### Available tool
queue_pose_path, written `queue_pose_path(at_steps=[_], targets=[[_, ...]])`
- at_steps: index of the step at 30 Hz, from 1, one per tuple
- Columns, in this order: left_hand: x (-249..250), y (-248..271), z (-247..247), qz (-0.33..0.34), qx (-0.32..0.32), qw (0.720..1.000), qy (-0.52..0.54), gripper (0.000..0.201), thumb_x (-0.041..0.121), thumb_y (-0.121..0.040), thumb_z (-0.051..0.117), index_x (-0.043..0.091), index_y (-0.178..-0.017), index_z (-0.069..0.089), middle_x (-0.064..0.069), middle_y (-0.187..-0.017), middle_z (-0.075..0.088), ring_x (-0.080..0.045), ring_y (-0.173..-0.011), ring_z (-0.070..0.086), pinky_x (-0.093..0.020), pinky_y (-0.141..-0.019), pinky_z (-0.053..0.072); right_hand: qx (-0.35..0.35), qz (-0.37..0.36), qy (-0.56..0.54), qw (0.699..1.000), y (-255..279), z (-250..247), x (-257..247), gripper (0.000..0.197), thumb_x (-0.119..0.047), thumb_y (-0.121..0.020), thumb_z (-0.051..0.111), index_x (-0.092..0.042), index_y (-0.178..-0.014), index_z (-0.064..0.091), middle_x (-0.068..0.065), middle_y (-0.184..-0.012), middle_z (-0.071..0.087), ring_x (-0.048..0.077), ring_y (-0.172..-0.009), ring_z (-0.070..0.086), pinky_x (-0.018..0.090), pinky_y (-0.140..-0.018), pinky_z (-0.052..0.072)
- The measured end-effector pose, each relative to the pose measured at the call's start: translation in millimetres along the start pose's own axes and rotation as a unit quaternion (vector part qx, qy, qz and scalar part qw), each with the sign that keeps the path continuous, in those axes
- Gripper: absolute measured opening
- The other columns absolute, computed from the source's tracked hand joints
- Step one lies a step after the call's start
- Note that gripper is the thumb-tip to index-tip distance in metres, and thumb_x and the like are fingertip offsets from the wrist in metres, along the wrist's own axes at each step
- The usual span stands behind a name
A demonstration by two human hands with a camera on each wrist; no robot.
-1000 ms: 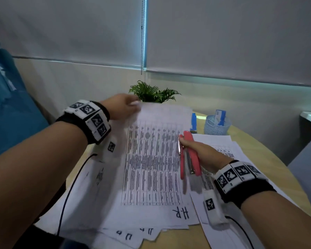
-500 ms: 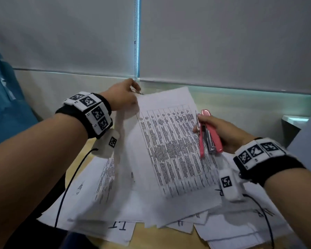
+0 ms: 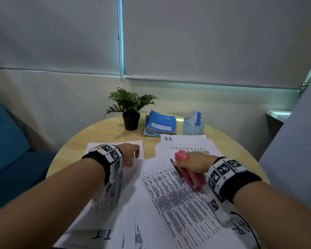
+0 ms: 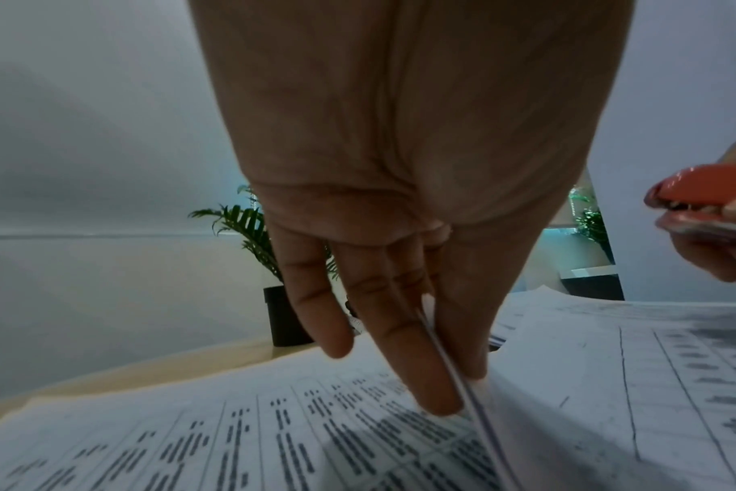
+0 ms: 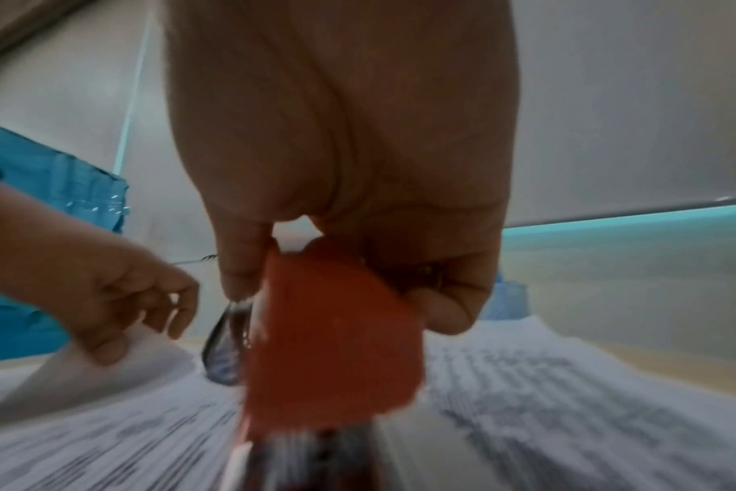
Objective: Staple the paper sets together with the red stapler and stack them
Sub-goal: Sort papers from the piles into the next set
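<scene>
A round wooden table [image 3: 104, 135] holds everything. At its far edge stands a small potted fern [image 3: 130, 112]; just to the right of it lies a stack of blue spiral notebooks [image 3: 160, 125], and right of that stack a mesh pen cup [image 3: 193, 127]. Nearer the viewer, loose printed paper sheets [image 3: 178, 200] overlap across the table's middle and front. The left hand [image 3: 128, 154] rests on the left sheets, pinching a sheet edge. The right hand [image 3: 194, 163] is over the right sheets, gripping the red stapler [image 3: 191, 174], which points away toward the notebooks. A teal sofa [image 3: 5, 141] sits left of the table.
</scene>
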State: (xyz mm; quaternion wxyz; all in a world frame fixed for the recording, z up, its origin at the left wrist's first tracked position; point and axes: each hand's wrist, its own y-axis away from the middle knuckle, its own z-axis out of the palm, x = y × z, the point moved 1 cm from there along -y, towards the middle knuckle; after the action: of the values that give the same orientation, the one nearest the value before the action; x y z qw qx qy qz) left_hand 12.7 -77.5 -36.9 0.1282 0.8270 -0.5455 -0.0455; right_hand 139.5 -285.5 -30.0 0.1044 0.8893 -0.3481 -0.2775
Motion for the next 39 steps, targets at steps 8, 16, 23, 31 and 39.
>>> queue_pose_path(at_steps=[8,16,23,31,39], targets=[[-11,-8,14,-0.023,-0.01,1.0,0.013,0.038,0.014,-0.084,0.06,0.018,-0.121,0.051,-0.005,-0.123,0.054,-0.022,-0.111,0.052,-0.028,-0.086,0.043,-0.014,-0.01,0.115,0.993,-31,35,-42,0.04,-0.048,-0.092,0.052,-0.01,-0.104,0.054,0.009,-0.112,0.058,0.024,-0.104,0.056,0.033,-0.087,0.045],[-12,-4,19,0.034,-0.034,0.999,-0.005,0.034,0.021,-0.083,0.065,0.025,-0.117,0.062,0.001,-0.124,0.052,-0.018,-0.111,0.052,-0.025,-0.091,0.042,-0.034,-0.013,0.157,0.987,-39,52,-53,0.039,-0.029,-0.099,0.038,-0.009,-0.132,0.036,0.013,-0.128,0.05,0.028,-0.108,0.052,0.034,-0.085,0.041],[-20,5,24,0.052,-0.047,0.997,0.037,0.044,0.022,-0.078,0.07,0.039,-0.118,0.062,0.015,-0.135,0.049,-0.009,-0.11,0.054,-0.026,-0.097,0.041,-0.014,0.003,0.141,0.99,-49,63,-59,0.04,-0.025,-0.099,0.036,-0.008,-0.134,0.027,0.015,-0.123,0.054,0.031,-0.109,0.055,0.034,-0.077,0.038],[-17,8,24,0.084,-0.065,0.994,0.006,0.053,0.019,-0.082,0.067,0.04,-0.129,0.054,0.012,-0.14,0.047,-0.012,-0.121,0.048,-0.027,-0.1,0.036,0.003,0.002,0.137,0.991,-50,62,-71,0.042,-0.022,-0.098,0.039,-0.008,-0.136,0.027,0.016,-0.123,0.055,0.031,-0.111,0.055,0.031,-0.078,0.037],[-14,6,25,0.115,-0.071,0.99,-0.038,0.051,0.016,-0.086,0.061,0.036,-0.132,0.051,0.007,-0.14,0.042,-0.014,-0.125,0.042,-0.024,-0.099,0.034,-0.007,-0.004,0.176,0.984,-44,60,-78,0.039,-0.019,-0.101,0.035,-0.008,-0.138,0.028,0.012,-0.133,0.046,0.027,-0.116,0.052,0.031,-0.082,0.037]])
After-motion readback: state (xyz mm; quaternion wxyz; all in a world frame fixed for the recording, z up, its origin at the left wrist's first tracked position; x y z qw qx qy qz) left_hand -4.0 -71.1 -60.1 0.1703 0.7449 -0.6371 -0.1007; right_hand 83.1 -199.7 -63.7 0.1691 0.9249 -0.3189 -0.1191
